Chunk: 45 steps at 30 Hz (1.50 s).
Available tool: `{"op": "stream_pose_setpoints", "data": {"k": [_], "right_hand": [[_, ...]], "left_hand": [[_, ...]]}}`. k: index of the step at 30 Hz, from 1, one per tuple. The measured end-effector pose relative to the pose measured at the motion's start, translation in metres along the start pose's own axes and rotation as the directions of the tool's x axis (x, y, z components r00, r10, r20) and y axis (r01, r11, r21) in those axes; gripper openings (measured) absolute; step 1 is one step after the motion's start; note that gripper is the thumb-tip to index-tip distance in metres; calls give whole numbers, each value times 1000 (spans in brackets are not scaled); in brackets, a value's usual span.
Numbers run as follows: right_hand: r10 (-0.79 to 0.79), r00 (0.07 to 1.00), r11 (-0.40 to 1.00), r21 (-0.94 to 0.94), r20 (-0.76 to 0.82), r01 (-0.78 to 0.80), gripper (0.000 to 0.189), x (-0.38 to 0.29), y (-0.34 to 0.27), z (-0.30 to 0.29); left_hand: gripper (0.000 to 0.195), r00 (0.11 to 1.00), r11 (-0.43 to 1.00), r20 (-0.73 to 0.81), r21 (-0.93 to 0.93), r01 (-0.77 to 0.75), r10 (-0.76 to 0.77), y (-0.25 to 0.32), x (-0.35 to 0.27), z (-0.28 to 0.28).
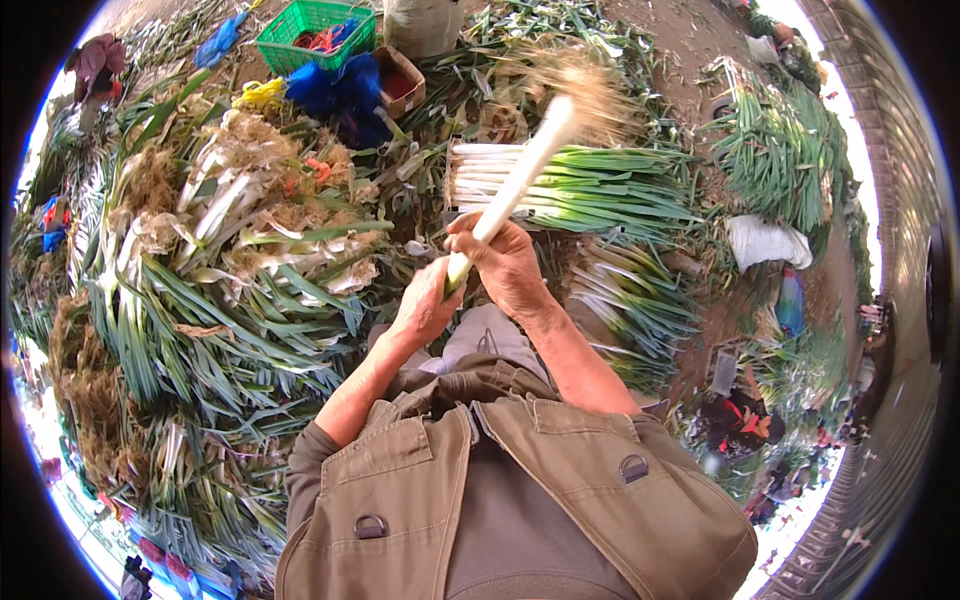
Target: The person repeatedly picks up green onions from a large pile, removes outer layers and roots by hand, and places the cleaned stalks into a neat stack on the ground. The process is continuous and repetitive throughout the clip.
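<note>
Both my hands are on one long white leek [521, 171], held tilted with its blurred, bushy roots up and away from me. My left hand [429, 301] is shut round its lower, greenish end. A little higher, my right hand [508, 262] grips the shank with fingers and thumb. Beyond the hands lies a neat stack of leeks [592, 176], white ends to the left and green leaves to the right; the held leek crosses in front of it. A second, looser row of trimmed leeks [637, 300] rests right of my right forearm.
A large heap of untrimmed leeks [217, 247] with roots fills the left side. Behind stand a green plastic crate [274, 46], blue netting [337, 94], a cardboard box [409, 90] and a pale sack [424, 26]. More leeks [784, 150] and a white bag [769, 241] lie right.
</note>
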State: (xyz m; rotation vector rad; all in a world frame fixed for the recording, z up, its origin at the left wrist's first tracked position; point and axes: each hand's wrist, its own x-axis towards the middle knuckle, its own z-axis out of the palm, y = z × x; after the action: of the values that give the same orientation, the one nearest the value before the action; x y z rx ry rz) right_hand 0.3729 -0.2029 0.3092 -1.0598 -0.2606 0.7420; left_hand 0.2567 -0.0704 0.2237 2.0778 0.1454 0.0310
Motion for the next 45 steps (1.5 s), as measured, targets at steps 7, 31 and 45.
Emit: {"op": "stream_pose_setpoints", "data": {"k": [7, 31, 45], "right_hand": [[263, 953, 891, -417, 147, -182, 38, -5, 5, -25], [-229, 961, 106, -978, 154, 182, 71, -4, 81, -49], [210, 956, -122, -965, 205, 234, 61, -31, 51, -113]], "left_hand": [[30, 928, 847, 357, -457, 274, -107, -31, -1, -4], [23, 890, 517, -384, -828, -215, -244, 61, 34, -45], [26, 699, 289, -147, -953, 89, -700, -38, 14, -82]]}}
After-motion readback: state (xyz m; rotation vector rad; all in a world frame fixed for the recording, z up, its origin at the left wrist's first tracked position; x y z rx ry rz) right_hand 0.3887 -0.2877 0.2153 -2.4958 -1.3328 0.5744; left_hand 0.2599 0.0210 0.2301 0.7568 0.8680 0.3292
